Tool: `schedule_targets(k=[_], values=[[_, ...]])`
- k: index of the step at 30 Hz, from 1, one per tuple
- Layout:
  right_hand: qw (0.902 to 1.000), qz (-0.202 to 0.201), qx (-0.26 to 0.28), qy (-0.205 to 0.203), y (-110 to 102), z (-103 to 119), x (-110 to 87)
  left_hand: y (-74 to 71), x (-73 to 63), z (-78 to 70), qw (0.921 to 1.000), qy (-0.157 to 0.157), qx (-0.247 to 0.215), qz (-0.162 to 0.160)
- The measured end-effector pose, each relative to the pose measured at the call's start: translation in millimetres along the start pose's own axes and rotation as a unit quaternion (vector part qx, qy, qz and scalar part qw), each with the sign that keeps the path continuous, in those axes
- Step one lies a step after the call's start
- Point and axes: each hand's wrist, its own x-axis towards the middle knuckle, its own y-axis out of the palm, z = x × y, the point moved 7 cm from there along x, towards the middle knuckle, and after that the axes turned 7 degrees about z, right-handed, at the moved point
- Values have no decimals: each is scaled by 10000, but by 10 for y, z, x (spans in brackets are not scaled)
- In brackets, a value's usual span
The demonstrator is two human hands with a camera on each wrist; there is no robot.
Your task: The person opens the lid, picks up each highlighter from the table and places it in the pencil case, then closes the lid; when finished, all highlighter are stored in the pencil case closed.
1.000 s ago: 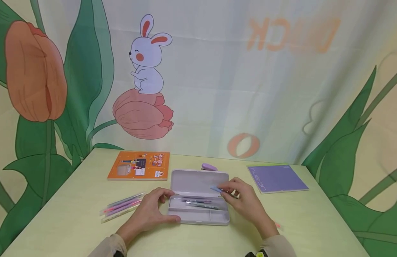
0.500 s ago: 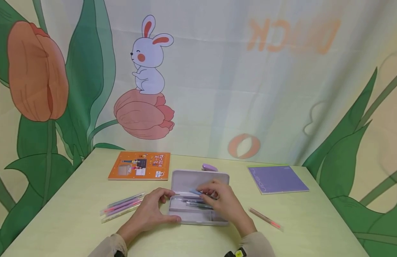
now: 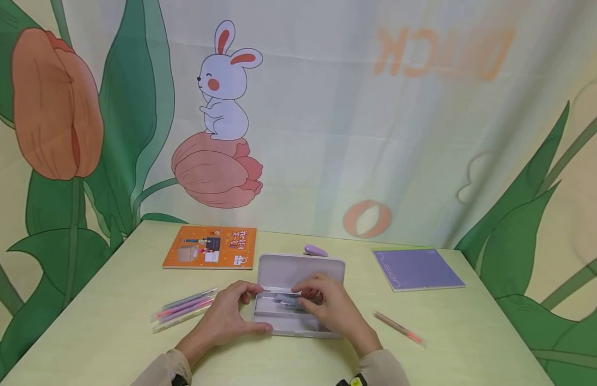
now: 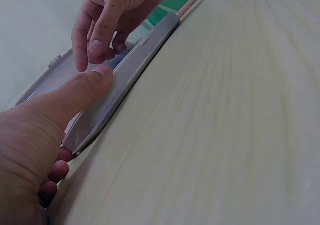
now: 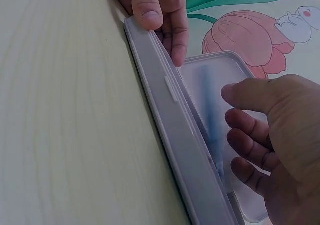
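Observation:
An open grey pencil case (image 3: 286, 323) lies on the table, its lid tilted back. My left hand (image 3: 226, 316) grips the left end, thumb on the front wall (image 4: 102, 102) and fingers around the corner. Over the right half of the tray is my right hand (image 3: 334, 305), its thumb and loosely bent fingers apart. A blurred blue pen (image 5: 210, 105) shows beside those fingertips in the right wrist view, apart from them. Other pens in the back compartment are partly hidden by the right hand.
Several coloured pens (image 3: 184, 311) lie in a bunch at the left. A single brown pen with a pinkish tip (image 3: 399, 328) is on the right. Behind are an orange book (image 3: 208, 247), a small purple object (image 3: 315, 250) and a purple notebook (image 3: 419, 269).
The right hand has moved left over the case with the blue pen and let it go there. The brown pen on the right has come into view. The left hand stays put.

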Motion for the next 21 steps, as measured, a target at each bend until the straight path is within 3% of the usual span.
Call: schedule_targets(k=[17,21], values=[[9990,-431,-140,15,-224,-8,-34,16,-3,28,9999,-171,10,18],[9983,-575,-134,-31,-336,-16,-56,15,3,14,10000,-87,43,8]])
